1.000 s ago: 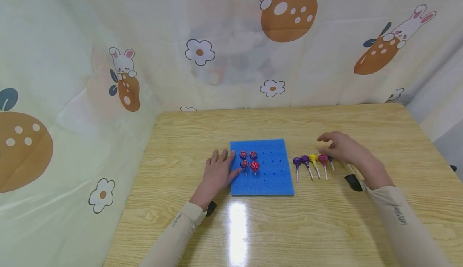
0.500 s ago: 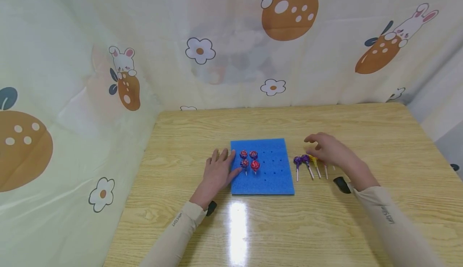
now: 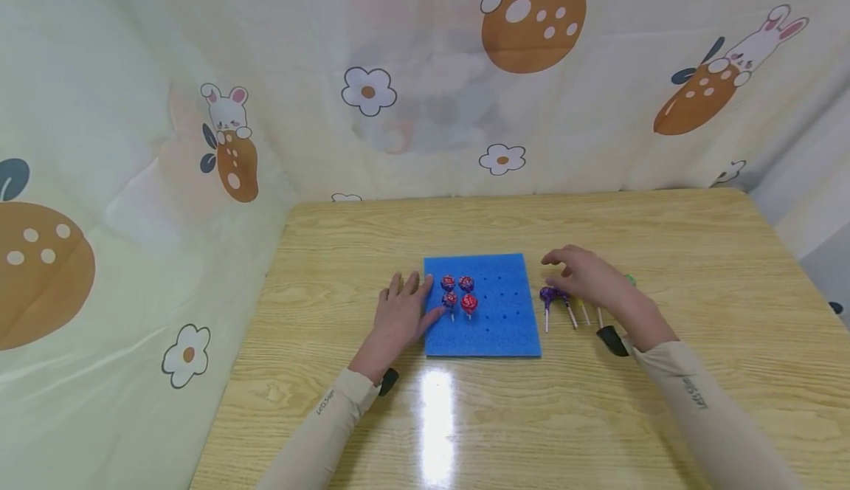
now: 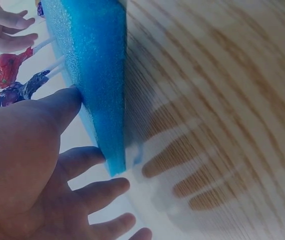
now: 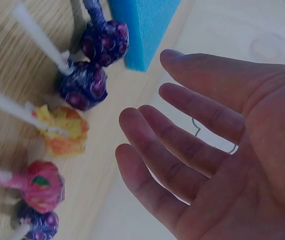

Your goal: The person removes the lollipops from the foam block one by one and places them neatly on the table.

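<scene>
My left hand [image 3: 398, 316] rests at the left edge of a blue foam board [image 3: 501, 339], fingers spread. In the left wrist view its thumb and index finger touch the foam. Several wrapped lollipops stand in the board's left half, among them a red lollipop [image 3: 469, 304]. Over a row of loose lollipops hovers my right hand [image 3: 587, 276], holding nothing, its fingers loosely bent. Beneath and beside it lie a purple lollipop [image 5: 82, 86], another purple lollipop [image 5: 106, 42], a yellow lollipop [image 5: 66, 131] and a pink lollipop [image 5: 43, 186]. The hand hides part of this row in the head view.
Small dark holes [image 3: 502, 317] dot the board's right half. Something green [image 3: 629, 279] peeks out behind the right wrist. Everything lies on a wooden table [image 3: 544, 423], with a patterned curtain [image 3: 425, 158] along its back and left.
My right hand has moved left along the lollipop row, from its right end toward the purple ones beside the board. The left hand and the board have stayed in place.
</scene>
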A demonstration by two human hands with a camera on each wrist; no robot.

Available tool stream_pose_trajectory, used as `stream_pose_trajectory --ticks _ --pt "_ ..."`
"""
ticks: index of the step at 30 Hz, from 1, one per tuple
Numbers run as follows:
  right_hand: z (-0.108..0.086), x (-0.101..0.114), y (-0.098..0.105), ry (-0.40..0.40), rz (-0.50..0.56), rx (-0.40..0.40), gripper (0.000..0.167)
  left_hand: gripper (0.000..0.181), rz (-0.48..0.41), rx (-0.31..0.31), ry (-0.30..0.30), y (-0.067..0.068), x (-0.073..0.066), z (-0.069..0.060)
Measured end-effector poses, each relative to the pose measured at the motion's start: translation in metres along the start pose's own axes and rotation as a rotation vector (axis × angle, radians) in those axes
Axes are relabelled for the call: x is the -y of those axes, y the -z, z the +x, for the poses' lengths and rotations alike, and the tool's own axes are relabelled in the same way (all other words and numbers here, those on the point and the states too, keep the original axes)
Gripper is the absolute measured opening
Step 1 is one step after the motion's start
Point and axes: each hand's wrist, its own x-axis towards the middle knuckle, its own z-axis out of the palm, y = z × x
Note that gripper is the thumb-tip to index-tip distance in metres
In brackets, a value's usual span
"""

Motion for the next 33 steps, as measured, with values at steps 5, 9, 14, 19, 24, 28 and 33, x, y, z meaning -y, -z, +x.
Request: stream_pose_trajectory --ticks 5,9,14,19,24,28,33 --pt "0.003 0.005 -0.004 0.004 -0.015 -0.003 0.037 0.068 -0.004 0.007 0.003 0.001 0.0 0.0" --pt "0.007 0.009 -0.007 0.005 -0.02 -0.004 0.037 0.068 -0.008 -0.002 -0.003 0.001 0.0 0.001" --pt "0.011 0.014 -0.013 0.048 -0.017 -0.014 0.036 0.067 -0.008 -0.009 -0.007 0.001 0.0 0.001" --pt "0.014 0.02 -0.02 0.12 -0.027 -0.043 0.033 0.068 -0.01 -0.004 -0.006 0.0 0.0 0.0" --pt "0.017 0.029 -0.027 0.133 -0.043 -0.058 0.033 0.068 -0.011 0.002 -0.003 0.0 0.0 0.0" --pt "0.018 0.038 -0.033 0.167 -0.054 -0.079 0.031 0.069 -0.006 0.005 -0.001 0.0 0.0 0.0" --pt "0.021 0.047 -0.043 0.228 -0.065 -0.121 0.03 0.069 -0.003 0.001 0.001 0.001 -0.001 -0.001"
